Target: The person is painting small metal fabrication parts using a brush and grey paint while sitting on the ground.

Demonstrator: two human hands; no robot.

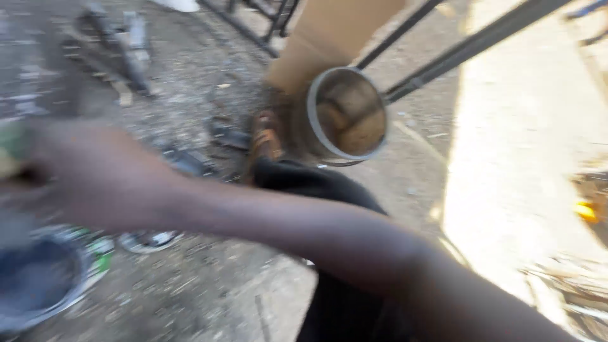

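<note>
My right arm crosses the view from the lower right to the left. My right hand (88,174) is blurred by motion and hovers just above an open paint can (38,278) with dark blue-grey content. A greenish smear (9,145) lies at its fingertips; whether it is held cannot be made out. A round metal tin (347,117) with a rusty inside tilts its mouth toward me above my dark-trousered knee (310,183). A blurred brown shape (269,136) presses against the tin's left side; I cannot tell if it is my left hand.
A tan shape (329,31) reaches down from the top to the tin. Black metal bars (468,47) run diagonally at the upper right. A round lid (149,240) and scattered scraps (126,44) lie on the dirty ground. Bright sunlit floor (519,158) is on the right.
</note>
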